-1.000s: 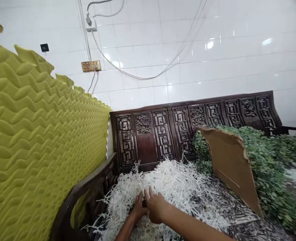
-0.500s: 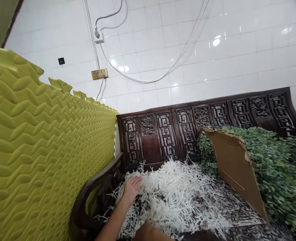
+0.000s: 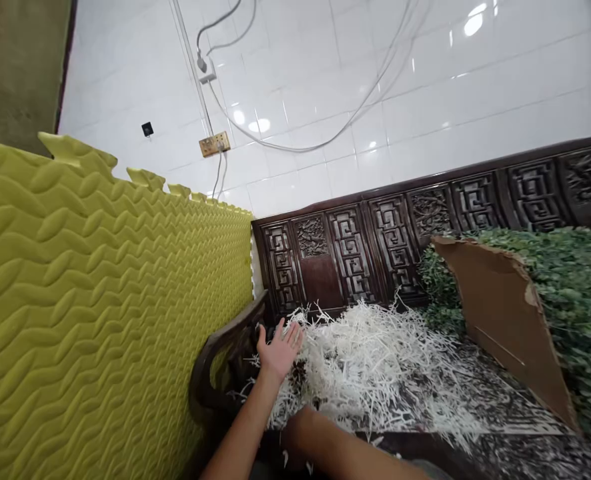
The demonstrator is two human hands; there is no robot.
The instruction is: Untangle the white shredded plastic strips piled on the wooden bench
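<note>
A loose heap of thin white branching sprigs [image 3: 370, 360] covers the left part of a dark carved wooden bench [image 3: 325, 283]. My left hand [image 3: 279, 350] is at the heap's left edge, palm showing, fingers spread, nothing held. Lower down, at the heap's near edge by the front of the seat, my right hand [image 3: 300, 427] is bent downward and blurred. Its fingers are hidden from the camera, so I cannot see what it may hold. A few small white bits lie below it.
To the left, yellow foam matting [image 3: 100, 320] stands upright beside the bench's curved armrest [image 3: 215, 363]. On the right, a brown cardboard piece [image 3: 505, 320] leans against green leafy foliage [image 3: 580, 287]. Behind are white tiles [image 3: 295, 80] with a socket [image 3: 215, 144] and hanging cables.
My left hand has lifted off the white sprigs, its fingers now spread. My right hand has come further into view at the near edge. The view has tilted and shifted.
</note>
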